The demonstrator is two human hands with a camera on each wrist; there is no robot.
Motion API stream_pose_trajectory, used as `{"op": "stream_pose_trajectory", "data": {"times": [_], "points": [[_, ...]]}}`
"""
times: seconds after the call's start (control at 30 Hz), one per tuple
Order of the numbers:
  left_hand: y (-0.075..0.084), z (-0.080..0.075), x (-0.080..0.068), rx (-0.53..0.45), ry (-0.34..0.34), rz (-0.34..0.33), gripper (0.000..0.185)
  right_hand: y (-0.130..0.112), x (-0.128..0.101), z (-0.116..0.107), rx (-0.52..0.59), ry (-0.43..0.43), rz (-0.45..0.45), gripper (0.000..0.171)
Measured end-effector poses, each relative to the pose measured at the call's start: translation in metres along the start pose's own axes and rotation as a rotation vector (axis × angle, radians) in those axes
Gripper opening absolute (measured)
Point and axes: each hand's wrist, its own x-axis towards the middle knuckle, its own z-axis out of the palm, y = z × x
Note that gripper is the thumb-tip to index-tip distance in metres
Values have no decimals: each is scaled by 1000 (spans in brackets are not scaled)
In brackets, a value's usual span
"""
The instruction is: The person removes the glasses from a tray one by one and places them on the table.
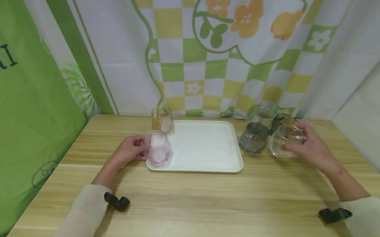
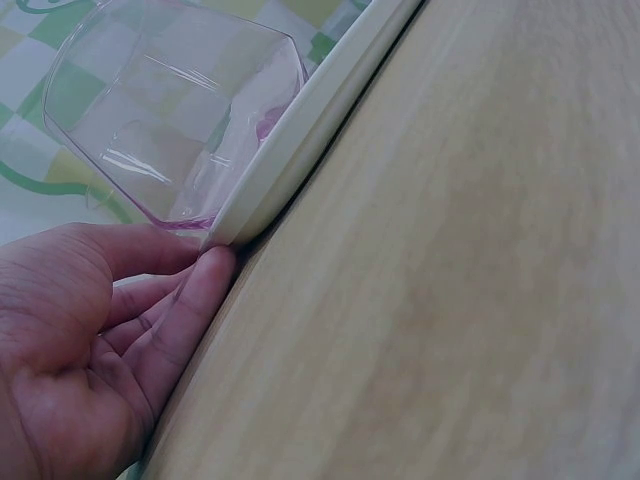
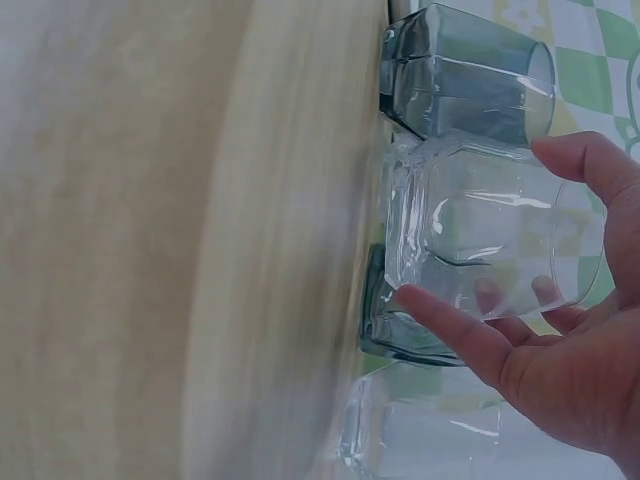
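Hands, two, bare. Left hand (image 1: 130, 149): fingertips curled at the left rim of the tray (image 1: 207, 146), apparently pinching it, beside the pink glass. Right hand (image 1: 312, 148): grasping a clear glass (image 1: 283, 142) round its side, at the right of the surface (image 1: 198, 207); whether its base is off the wood cannot be told.

Tray, one, white, centre. Pink glass (image 1: 159, 150), upright, near left corner. Amber glass (image 1: 162, 121), upright, far left corner.

Grey glass (image 1: 254, 140), just left of the clear one; dark glass (image 3: 385, 335), partly hidden, beyond it.

Handling note, judged: thumb and fingers best set on the faceted sides, off the thin rim; lift straight up before any sideways motion, lest it knock the grey glass; left fingers to steady the tray without nudging the pink glass.
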Motion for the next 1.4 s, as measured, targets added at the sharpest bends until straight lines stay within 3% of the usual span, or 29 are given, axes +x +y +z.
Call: {"op": "stream_pose_trajectory", "data": {"times": [0.93, 1.4], "points": [[1, 0, 0, 14, 27, -10, 33, 6, 1, 3, -28, -35, 30, 96], [0, 1, 1, 18, 33, -9, 31, 9, 4, 1, 16, -118, 30, 94]]}}
